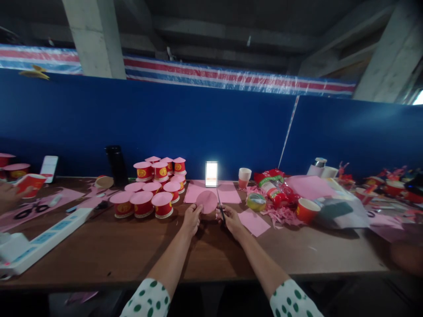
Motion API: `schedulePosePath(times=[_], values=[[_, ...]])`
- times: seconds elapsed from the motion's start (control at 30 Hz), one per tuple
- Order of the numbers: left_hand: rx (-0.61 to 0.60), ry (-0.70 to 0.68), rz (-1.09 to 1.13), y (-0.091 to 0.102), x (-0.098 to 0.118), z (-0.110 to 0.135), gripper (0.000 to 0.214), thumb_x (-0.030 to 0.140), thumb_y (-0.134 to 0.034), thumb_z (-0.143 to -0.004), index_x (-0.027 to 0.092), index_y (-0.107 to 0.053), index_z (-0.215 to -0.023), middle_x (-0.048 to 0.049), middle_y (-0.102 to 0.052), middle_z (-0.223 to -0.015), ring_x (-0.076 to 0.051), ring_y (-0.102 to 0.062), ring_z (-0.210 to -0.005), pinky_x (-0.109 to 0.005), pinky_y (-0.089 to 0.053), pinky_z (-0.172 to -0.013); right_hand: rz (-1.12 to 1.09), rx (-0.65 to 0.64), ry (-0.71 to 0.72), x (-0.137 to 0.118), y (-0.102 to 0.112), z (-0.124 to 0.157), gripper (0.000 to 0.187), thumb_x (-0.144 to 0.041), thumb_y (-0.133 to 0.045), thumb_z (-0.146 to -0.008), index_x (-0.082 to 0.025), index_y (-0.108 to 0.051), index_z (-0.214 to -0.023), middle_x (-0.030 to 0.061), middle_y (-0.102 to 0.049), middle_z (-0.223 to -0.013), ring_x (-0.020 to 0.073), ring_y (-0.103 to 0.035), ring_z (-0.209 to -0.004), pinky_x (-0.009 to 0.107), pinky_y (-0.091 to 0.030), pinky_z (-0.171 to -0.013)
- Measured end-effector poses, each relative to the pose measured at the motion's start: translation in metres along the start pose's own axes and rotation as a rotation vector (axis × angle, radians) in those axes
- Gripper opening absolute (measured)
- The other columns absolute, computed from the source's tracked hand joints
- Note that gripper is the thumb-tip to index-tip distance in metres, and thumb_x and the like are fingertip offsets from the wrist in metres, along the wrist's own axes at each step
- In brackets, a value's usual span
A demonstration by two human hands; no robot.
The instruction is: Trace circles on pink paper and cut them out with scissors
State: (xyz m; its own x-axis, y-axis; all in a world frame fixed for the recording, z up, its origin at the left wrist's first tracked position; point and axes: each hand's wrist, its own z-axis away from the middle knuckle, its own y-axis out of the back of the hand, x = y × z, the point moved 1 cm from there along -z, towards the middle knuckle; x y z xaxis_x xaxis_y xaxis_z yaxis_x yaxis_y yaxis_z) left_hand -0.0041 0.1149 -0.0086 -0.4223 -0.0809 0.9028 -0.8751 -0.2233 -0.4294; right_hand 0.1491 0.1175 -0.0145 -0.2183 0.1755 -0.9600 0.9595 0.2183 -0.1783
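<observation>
A round pink paper disc [207,201] is pinched at its lower left edge by my left hand [192,219]. My right hand [230,220] grips dark-handled scissors [222,214], whose blades point up along the disc's right edge. Whether the blades touch the paper I cannot tell. Behind the disc lie pink paper sheets [231,193] on the table. A smaller pink paper piece [254,222] rests just right of my right hand. To the left, several red paper cups with pink paper tops [141,203] stand grouped, some stacked on others.
A lit, blurred phone screen [211,174] stands behind the sheets. Rightward are a paper cup [244,177], a tape roll [256,202], a red plastic bag [272,185] and a red cup [307,210]. A white power strip [49,240] lies left. Another person's hand [9,196] holds a red cup.
</observation>
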Motion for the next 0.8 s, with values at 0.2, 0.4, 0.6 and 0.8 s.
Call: schedulePosePath(times=[0.2,0.4,0.6,0.8], values=[[-0.037,-0.015,0.086,-0.0041,0.0027,0.002,0.031,0.034,-0.071,-0.054,0.017,-0.05,-0.069,0.005,-0.054,-0.057,-0.006,-0.051,-0.047,-0.015,-0.034,-0.042,-0.004,-0.005,0.001,-0.0005,0.0006,0.0006,0.042,-0.041,-0.071,-0.059,-0.017,-0.06,-0.092,-0.0026,-0.055,-0.059,0.0082,-0.049,-0.049,0.019,-0.038,-0.045],[-0.076,-0.042,0.092,-0.0027,-0.0021,-0.0031,0.029,0.029,-0.07,-0.053,0.017,-0.052,-0.073,0.0038,-0.056,-0.06,-0.007,-0.054,-0.052,-0.017,-0.039,-0.049,0.023,-0.009,0.001,-0.0011,0.0004,0.0012,0.042,-0.043,-0.07,-0.061,-0.016,-0.06,-0.091,-0.0025,-0.055,-0.058,0.0074,-0.047,-0.046,0.019,-0.035,-0.042],[-0.079,-0.051,0.095,-0.0017,-0.0024,-0.0034,0.031,0.029,-0.069,-0.056,0.017,-0.052,-0.079,0.0015,-0.06,-0.067,-0.009,-0.057,-0.058,-0.019,-0.041,-0.052,0.048,-0.005,0.0,-0.0044,-0.0004,0.0028,0.041,-0.045,-0.07,-0.06,-0.016,-0.06,-0.088,-0.0022,-0.055,-0.057,0.0079,-0.047,-0.045,0.019,-0.036,-0.043],[-0.099,-0.062,0.155,-0.0028,-0.002,-0.0038,0.03,0.025,-0.068,-0.056,0.016,-0.054,-0.081,-0.0012,-0.062,-0.071,-0.012,-0.06,-0.065,-0.022,-0.046,-0.059,0.043,-0.002,-0.01,-0.0074,-0.0017,0.0031,0.041,-0.043,-0.07,-0.059,-0.016,-0.06,-0.088,-0.0029,-0.055,-0.056,0.0078,-0.047,-0.046,0.02,-0.037,-0.043]])
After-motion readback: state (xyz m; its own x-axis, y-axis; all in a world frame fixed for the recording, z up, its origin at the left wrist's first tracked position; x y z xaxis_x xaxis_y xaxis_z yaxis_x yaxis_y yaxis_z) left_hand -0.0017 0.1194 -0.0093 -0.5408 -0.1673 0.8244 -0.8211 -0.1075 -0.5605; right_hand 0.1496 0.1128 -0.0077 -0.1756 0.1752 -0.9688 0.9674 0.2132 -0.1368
